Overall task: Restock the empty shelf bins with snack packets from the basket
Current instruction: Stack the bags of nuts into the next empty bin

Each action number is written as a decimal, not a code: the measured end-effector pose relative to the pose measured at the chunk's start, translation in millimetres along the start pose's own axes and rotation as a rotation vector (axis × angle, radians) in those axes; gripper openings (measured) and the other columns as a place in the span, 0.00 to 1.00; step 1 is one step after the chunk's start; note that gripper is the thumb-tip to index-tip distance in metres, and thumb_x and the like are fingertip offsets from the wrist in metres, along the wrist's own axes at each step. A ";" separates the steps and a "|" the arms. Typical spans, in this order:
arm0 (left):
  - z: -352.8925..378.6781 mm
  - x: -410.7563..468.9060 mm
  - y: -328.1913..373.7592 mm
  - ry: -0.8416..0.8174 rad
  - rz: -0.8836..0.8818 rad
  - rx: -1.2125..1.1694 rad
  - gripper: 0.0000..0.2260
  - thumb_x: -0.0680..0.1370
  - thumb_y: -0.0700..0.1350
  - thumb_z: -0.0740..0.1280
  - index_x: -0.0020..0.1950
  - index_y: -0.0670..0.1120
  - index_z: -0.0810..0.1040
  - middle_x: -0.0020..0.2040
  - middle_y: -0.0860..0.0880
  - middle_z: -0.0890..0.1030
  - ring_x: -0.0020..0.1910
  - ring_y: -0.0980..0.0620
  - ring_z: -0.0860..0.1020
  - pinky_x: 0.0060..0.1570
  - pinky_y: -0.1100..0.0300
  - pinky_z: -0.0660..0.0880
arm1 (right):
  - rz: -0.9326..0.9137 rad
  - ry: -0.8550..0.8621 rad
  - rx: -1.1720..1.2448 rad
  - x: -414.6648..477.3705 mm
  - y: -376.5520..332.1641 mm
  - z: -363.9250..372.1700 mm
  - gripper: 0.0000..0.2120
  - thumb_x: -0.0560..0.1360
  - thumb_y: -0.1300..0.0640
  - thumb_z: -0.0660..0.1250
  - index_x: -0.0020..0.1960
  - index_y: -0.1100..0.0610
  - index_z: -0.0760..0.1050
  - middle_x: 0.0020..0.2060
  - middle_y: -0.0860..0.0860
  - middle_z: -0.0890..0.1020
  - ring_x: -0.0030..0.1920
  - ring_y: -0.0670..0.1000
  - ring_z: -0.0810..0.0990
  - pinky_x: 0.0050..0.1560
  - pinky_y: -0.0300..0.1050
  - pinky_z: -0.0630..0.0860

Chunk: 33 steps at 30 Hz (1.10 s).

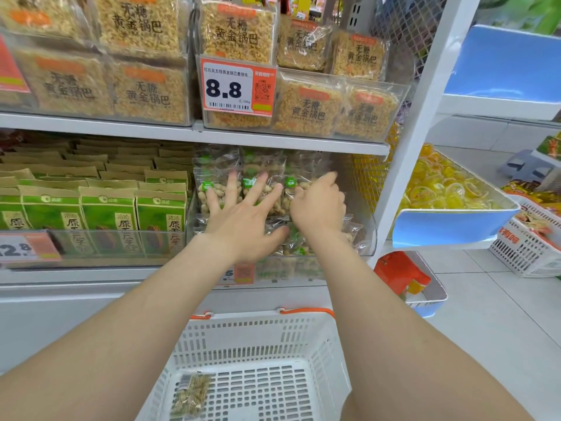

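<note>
Both of my hands reach into a clear plastic shelf bin [362, 238] on the middle shelf. Clear peanut packets [212, 180] with green labels stand in a row inside it. My left hand [243, 217] has its fingers spread straight and presses against the upright packets. My right hand [318, 205] has its fingers curled onto the packets at the right of the row; I cannot tell whether it grips one. Below, a white slotted basket [318, 338] with orange handles holds one peanut packet [191, 395] lying flat at its front left.
Green sunflower-seed packs [106, 214] fill the bin to the left. Rice-crust packs [239, 34] and an 8.8 price tag [238, 86] sit on the shelf above. To the right are a white shelf post [425, 117], a blue bin of yellow jellies [440, 189] and another white basket [528, 250] on the floor.
</note>
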State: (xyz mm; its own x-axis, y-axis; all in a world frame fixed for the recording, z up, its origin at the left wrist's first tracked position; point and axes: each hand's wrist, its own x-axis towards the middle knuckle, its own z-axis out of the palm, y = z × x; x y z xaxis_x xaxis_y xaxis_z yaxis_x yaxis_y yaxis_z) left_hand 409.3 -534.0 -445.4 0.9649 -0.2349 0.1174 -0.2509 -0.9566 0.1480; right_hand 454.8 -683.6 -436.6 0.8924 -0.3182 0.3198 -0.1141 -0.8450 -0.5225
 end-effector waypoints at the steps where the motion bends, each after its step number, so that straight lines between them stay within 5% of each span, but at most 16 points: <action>1: 1.3 -2.4 0.9 0.019 0.005 -0.013 0.36 0.80 0.73 0.50 0.84 0.63 0.40 0.85 0.55 0.36 0.82 0.36 0.32 0.75 0.26 0.38 | -0.026 0.051 -0.019 -1.8 0.3 -1.9 0.38 0.80 0.45 0.67 0.78 0.68 0.56 0.68 0.62 0.75 0.70 0.65 0.72 0.67 0.59 0.70; 5: -1.0 -17.8 7.8 0.097 0.017 -0.065 0.32 0.84 0.66 0.51 0.85 0.55 0.49 0.86 0.49 0.42 0.84 0.38 0.43 0.79 0.31 0.45 | 0.000 0.112 -0.091 -17.3 3.2 -16.4 0.36 0.77 0.36 0.70 0.69 0.63 0.65 0.66 0.61 0.75 0.66 0.65 0.73 0.63 0.59 0.72; 9: -10.2 -39.6 2.2 0.228 0.067 -0.045 0.25 0.84 0.56 0.59 0.79 0.49 0.63 0.82 0.43 0.61 0.81 0.40 0.59 0.77 0.39 0.60 | 0.069 0.052 -0.122 -32.9 10.0 -33.2 0.38 0.76 0.35 0.70 0.69 0.63 0.63 0.67 0.63 0.70 0.68 0.66 0.71 0.65 0.60 0.71; 12: -16.3 -58.0 -4.2 0.341 0.112 -0.032 0.16 0.80 0.51 0.63 0.67 0.48 0.72 0.65 0.45 0.73 0.65 0.41 0.72 0.60 0.44 0.71 | -0.001 0.097 -0.082 -44.4 10.5 -44.5 0.31 0.78 0.44 0.71 0.69 0.61 0.63 0.66 0.62 0.70 0.65 0.66 0.72 0.62 0.59 0.71; 15: -25.3 -78.9 -7.5 0.360 0.152 -0.031 0.07 0.79 0.52 0.64 0.52 0.51 0.74 0.49 0.51 0.75 0.50 0.46 0.74 0.48 0.48 0.74 | -0.240 0.095 0.153 -60.3 -0.8 -54.9 0.15 0.76 0.57 0.66 0.61 0.57 0.72 0.57 0.57 0.77 0.56 0.61 0.77 0.50 0.52 0.72; 19: -32.0 -105.0 -15.3 0.062 -0.018 -0.003 0.16 0.80 0.62 0.62 0.42 0.51 0.75 0.37 0.52 0.77 0.40 0.44 0.80 0.35 0.54 0.73 | -0.455 -0.296 0.181 -98.2 -25.8 -55.7 0.11 0.70 0.61 0.59 0.38 0.58 0.81 0.32 0.55 0.82 0.35 0.58 0.80 0.36 0.53 0.80; 25: 2.4 -130.3 -65.1 -0.514 -0.022 0.203 0.13 0.82 0.59 0.62 0.58 0.53 0.79 0.53 0.51 0.81 0.53 0.46 0.81 0.51 0.50 0.80 | -0.489 -1.082 -0.264 -143.6 -28.6 -15.9 0.11 0.76 0.66 0.61 0.43 0.65 0.82 0.34 0.59 0.84 0.31 0.56 0.86 0.36 0.55 0.86; 29: 29.4 -139.7 -89.8 -0.779 -0.047 0.230 0.19 0.82 0.59 0.62 0.68 0.50 0.78 0.65 0.49 0.80 0.61 0.45 0.80 0.63 0.48 0.78 | -0.588 -1.136 -0.481 -162.2 -31.4 37.0 0.14 0.78 0.64 0.60 0.34 0.57 0.68 0.33 0.53 0.72 0.33 0.55 0.72 0.33 0.46 0.69; 33: 44.6 -138.1 -107.2 -0.814 -0.042 0.208 0.20 0.83 0.58 0.61 0.70 0.50 0.77 0.65 0.49 0.79 0.61 0.46 0.80 0.61 0.49 0.78 | -0.637 -1.185 -0.612 -176.4 -34.0 98.3 0.11 0.79 0.63 0.60 0.38 0.57 0.70 0.40 0.53 0.76 0.40 0.56 0.76 0.39 0.48 0.72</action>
State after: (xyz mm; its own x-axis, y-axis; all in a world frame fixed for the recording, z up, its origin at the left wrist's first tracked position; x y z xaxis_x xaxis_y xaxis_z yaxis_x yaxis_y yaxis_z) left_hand 306.4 -406.7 -521.4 0.7480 -0.1729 -0.6407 -0.2711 -0.9609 -0.0571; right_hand 344.2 -556.5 -553.0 0.6555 0.4417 -0.6126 0.5317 -0.8459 -0.0410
